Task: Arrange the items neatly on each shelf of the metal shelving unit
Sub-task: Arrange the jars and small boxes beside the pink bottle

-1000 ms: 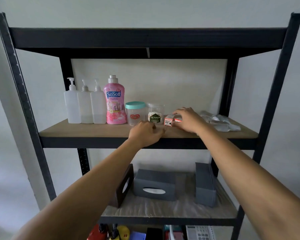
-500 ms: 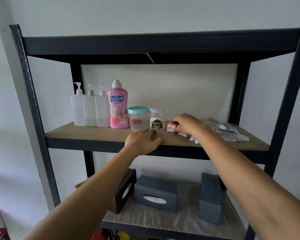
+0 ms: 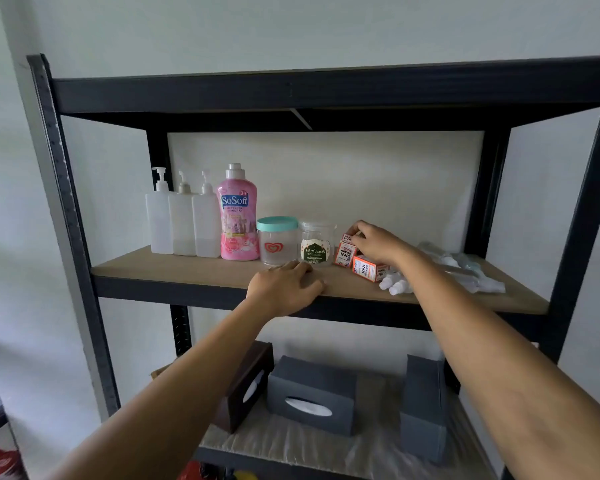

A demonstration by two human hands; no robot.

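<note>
While right hand [image 3: 374, 242] grips ink boxes [image 3: 345, 252], both jars [image 3: 277, 241] look empty

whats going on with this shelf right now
A person is tidying the middle shelf. Their right hand is on the small refill ink boxes beside the clear jar, apparently stacking them. The left hand rests flat on the shelf's front edge. Bottles and jars already stand in a row to the left.

On the wooden shelf [image 3: 187, 268], the right hand [image 3: 374, 242] grips small ink boxes [image 3: 345, 252] beside a clear jar [image 3: 316, 244]. The left hand [image 3: 286, 289] rests flat on the shelf's front edge.
</note>
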